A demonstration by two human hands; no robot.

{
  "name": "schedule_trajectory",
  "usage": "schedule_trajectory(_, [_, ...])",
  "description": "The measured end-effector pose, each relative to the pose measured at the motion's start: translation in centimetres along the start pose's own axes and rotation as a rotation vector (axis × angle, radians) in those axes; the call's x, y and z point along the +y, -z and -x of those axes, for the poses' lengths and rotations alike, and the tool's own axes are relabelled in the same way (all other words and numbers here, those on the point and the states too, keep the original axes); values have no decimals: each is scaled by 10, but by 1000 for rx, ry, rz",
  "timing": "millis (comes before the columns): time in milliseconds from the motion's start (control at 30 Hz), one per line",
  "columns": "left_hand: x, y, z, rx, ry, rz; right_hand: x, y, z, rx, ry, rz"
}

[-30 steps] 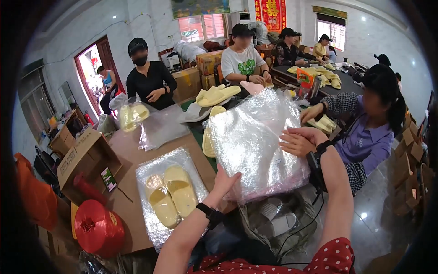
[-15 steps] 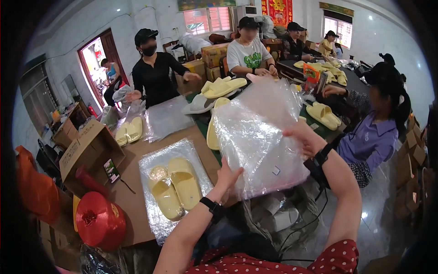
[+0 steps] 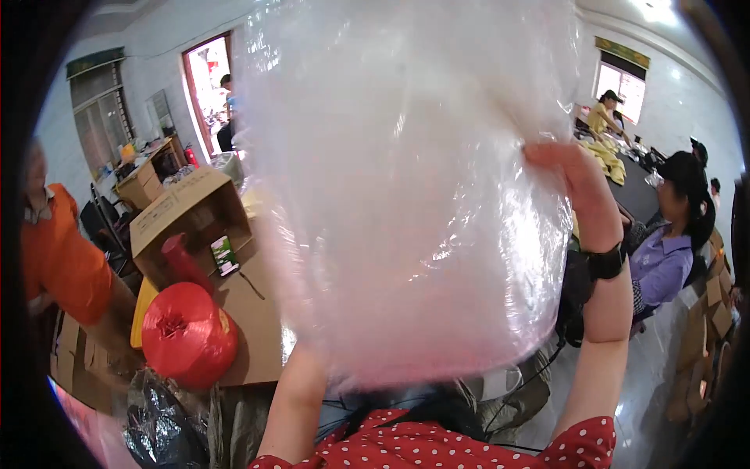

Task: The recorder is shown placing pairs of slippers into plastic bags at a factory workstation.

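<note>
My right hand (image 3: 574,187) has its fingers pressed together along the right edge of a clear plastic bag (image 3: 406,187), pinching the film there; the fingertips sit at the bag's side, level with its middle. My left hand is hidden behind the bag, so I cannot tell how its fingers lie; only the forearm shows, rising to the bag's lower edge.

The bag is held up in front of my face and fills the centre of the view from the top edge down to just above my chest. It is thin, translucent and milky, creased all over, with bright streaks of glare across its wrinkles. A faint pink tint shows along its bottom edge.

A black wristband (image 3: 605,262) sits on my right wrist. Lower left, a red spool of twine (image 3: 187,332) rests on a brown table (image 3: 258,328), just beside an open cardboard box (image 3: 187,215). A person in orange (image 3: 58,250) stands at the far left, and a seated person in a purple shirt (image 3: 664,262) is at the right.
</note>
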State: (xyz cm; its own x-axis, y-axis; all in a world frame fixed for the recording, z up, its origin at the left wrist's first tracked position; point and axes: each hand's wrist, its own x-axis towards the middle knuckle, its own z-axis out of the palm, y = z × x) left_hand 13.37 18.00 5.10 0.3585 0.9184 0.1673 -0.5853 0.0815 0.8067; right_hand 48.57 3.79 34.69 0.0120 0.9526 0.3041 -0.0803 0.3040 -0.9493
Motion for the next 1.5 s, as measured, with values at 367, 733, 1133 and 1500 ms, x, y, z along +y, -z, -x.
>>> schedule_trajectory(367, [87,119,148,239,-158,83,200,-123,-52,-440,-429,-221])
schedule_trajectory(733, [91,136,237,376,21,187,303,-159,-36,-439,-396,86])
schedule_trajectory(1133, [56,98,201,473,123,-20,308,-132,-14,-81,-158,834])
schedule_trajectory(1500, [74,66,218,428,78,39,339,178,20,520,-405,882])
